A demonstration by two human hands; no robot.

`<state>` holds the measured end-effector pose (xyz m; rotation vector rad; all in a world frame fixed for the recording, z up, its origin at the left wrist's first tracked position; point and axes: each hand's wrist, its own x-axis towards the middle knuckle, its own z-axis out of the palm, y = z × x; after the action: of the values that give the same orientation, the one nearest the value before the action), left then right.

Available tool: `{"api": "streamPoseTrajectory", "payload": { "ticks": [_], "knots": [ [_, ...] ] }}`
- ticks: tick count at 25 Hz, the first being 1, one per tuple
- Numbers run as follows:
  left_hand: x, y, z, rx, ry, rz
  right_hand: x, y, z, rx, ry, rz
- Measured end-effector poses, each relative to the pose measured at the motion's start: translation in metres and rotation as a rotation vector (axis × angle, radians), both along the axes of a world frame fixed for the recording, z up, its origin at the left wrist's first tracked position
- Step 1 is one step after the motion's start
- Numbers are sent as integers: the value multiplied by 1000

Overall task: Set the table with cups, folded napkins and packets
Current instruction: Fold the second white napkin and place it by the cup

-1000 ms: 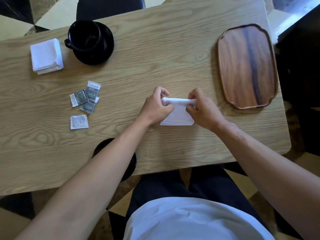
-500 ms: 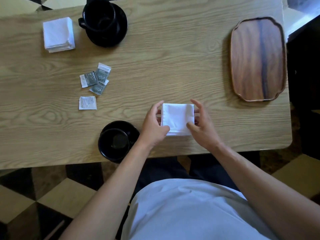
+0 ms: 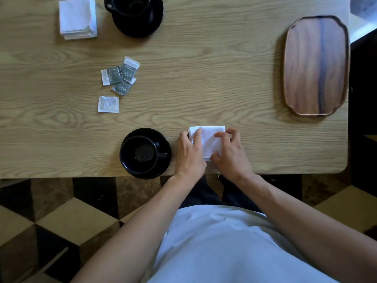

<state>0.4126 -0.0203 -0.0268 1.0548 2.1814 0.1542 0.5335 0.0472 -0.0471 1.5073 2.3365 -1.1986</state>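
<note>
A folded white napkin (image 3: 210, 137) lies near the table's front edge, just right of a black cup (image 3: 142, 152) on its black saucer (image 3: 130, 169). My left hand (image 3: 189, 156) holds the napkin's left edge, with one digit on top of it. My right hand (image 3: 232, 158) grips the right side, fingers curled over the top and thumb at the near corner. A second black cup and saucer (image 3: 134, 13) stands at the far edge, beside a stack of white napkins (image 3: 77, 17). Three dark packets (image 3: 120, 75) lie clustered at left of centre, a white packet (image 3: 108, 104) just below them.
A wooden tray (image 3: 315, 64) with nothing on it lies at the far right of the wooden table (image 3: 204, 78). The table's front edge runs just below my hands. A checkered floor shows under it.
The napkin went from being folded at mid-table to lying folded near the front edge beside the near cup. Both hands came with it and now lie partly on top.
</note>
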Motion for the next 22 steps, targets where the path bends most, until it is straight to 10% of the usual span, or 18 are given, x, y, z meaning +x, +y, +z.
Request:
{"api": "streamPoseTrajectory", "payload": {
  "ticks": [22],
  "knots": [
    [13,1,25,-22,407,-160,15,26,28,67,-23,208]
  ]
}}
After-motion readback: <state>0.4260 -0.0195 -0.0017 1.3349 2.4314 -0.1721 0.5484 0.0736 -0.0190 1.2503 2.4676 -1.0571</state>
